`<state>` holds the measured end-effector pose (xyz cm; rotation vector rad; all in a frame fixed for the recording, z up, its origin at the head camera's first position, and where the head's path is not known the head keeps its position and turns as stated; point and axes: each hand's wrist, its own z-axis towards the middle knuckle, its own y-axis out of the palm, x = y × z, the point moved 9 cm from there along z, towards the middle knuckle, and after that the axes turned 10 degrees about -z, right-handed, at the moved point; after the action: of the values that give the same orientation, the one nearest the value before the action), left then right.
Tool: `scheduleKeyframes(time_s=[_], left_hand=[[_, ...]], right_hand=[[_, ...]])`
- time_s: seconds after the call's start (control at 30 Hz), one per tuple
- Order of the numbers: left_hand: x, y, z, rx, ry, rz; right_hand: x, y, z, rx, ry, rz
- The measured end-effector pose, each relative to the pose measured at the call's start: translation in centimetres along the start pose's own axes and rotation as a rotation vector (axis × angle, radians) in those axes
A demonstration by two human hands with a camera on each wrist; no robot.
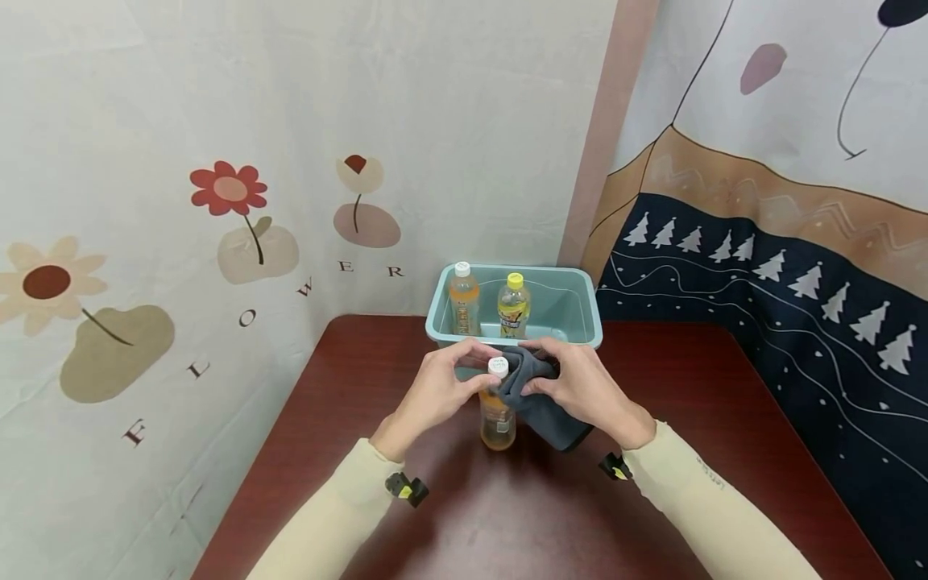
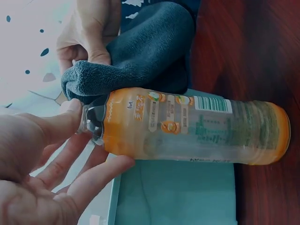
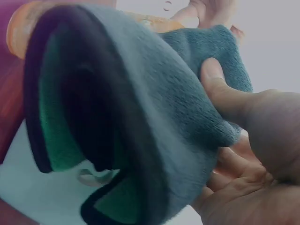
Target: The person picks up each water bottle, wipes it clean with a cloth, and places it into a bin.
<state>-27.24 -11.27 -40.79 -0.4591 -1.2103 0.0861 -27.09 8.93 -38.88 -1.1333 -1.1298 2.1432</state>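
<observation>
A clear plastic bottle (image 1: 498, 423) with an orange label and white cap stands upright on the table before the bin. My left hand (image 1: 444, 385) pinches its neck just below the cap, thumb on the near side. In the left wrist view the bottle (image 2: 187, 126) shows its barcode and amber base. My right hand (image 1: 580, 387) grips a dark grey cloth (image 1: 540, 407) bunched between thumb and fingers. One gathered end of the cloth (image 2: 93, 77) lies against the bottle's neck and shoulder. The rest hangs down in folds, its green inner side showing in the right wrist view.
A light blue plastic bin (image 1: 565, 282) stands at the table's back edge. Inside are an orange-label bottle (image 1: 465, 302) with a white cap and a yellow-capped bottle (image 1: 514, 306). The dark red table (image 1: 551, 524) extends toward me. Printed curtains (image 1: 435, 121) hang behind.
</observation>
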Motion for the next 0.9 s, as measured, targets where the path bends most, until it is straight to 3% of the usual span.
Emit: scheduleKeyframes(time_s=[0.2, 0.4, 0.7, 0.9], left_hand=[[-0.5, 0.0, -0.1, 0.009, -0.059, -0.025], [-0.1, 0.1, -0.1, -0.004, -0.064, -0.037], [-0.4, 0.2, -0.4, -0.005, -0.106, -0.077], [-0.2, 0.2, -0.5, -0.001, -0.07, -0.088]], right_hand=[[-0.9, 0.4, -0.2, 0.049, -0.052, 0.018], [-1.5, 0.8, -0.5, 0.057, -0.098, -0.008], [-1.4, 2.0, -0.8, 0.027, -0.119, -0.074], [-0.7, 3.4, -1.2, -0.024, -0.114, -0.133]])
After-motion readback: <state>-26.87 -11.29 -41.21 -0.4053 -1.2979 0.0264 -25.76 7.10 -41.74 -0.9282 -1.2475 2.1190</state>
